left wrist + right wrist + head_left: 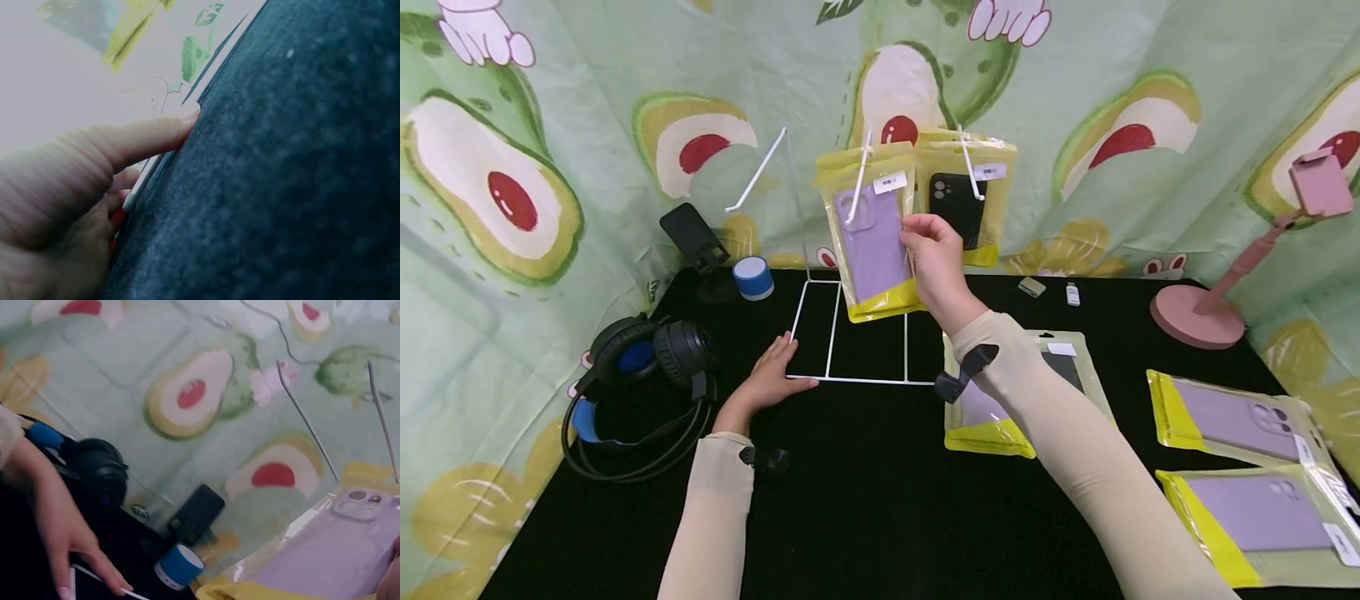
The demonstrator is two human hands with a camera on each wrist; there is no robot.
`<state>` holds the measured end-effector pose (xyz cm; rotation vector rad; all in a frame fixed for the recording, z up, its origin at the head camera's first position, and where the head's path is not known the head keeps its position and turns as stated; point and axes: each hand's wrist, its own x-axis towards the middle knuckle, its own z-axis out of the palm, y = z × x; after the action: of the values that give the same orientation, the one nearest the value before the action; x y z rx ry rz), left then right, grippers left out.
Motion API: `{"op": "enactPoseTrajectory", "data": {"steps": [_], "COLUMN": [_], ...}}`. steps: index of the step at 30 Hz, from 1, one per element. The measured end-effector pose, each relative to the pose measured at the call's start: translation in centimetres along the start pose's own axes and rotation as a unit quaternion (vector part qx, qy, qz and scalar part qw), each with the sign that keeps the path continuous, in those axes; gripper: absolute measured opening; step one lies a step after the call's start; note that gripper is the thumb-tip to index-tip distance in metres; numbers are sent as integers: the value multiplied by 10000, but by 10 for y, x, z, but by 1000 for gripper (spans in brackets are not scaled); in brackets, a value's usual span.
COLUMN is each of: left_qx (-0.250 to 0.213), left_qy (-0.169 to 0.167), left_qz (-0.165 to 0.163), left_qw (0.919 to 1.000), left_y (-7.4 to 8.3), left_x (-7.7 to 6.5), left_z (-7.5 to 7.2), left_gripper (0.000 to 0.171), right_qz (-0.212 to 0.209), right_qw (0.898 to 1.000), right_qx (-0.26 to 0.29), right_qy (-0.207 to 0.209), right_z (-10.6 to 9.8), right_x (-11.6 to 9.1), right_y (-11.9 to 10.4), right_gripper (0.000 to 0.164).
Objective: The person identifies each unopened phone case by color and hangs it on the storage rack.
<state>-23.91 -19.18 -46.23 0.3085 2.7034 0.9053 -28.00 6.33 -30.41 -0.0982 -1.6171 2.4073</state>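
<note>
Lilac-case packet [874, 250] found upright but slightly tilted at the middle prong [858, 179] of a white wire rack [865, 381]; the prong is seen across its face, so it is probably threaded through the top, though the hang hole cannot be made out. Its right edge is pinched between the thumb and fingers of the right hand [938, 271], a light grip at the side by which, it is judged, the packet can be steered while label and case are left uncovered. The right arm is stretched forward and raised, wrist above the table, fingers bent toward the packet. The rack's front left corner is pressed by the left hand [767, 375], grasping nothing: fingers are laid along the side rail, thumb along the front one, palm low, presumably so that the light frame is steadied against tugs from above. Behind and to the right, a black-case packet [958, 208] is hung at the right prong [970, 167]. Farther out, more packets are laid flat: some partly hidden under the right forearm, two lilac ones [1262, 508] at the table's right edge. Headphones [685, 354] and a blue speaker [752, 279] are noted left of the rack.
</note>
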Motion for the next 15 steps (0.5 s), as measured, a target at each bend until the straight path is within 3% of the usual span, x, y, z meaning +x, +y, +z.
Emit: {"op": "enactPoseTrajectory", "data": {"steps": [8,15], "left_qx": [54,6], "left_qy": [-36,-59], "left_qz": [-194,-215], "left_qw": [9998,9998], "left_y": [0,0], "left_x": [2,1], "left_z": [0,1], "left_gripper": [87,88], "right_qz": [76,71], "right_qw": [9983,9990], "right_qx": [-402,-373], "right_qy": [417,238], "right_z": [10,5], "right_x": [30,33], "right_y": [4,12], "right_gripper": [20,19]}}
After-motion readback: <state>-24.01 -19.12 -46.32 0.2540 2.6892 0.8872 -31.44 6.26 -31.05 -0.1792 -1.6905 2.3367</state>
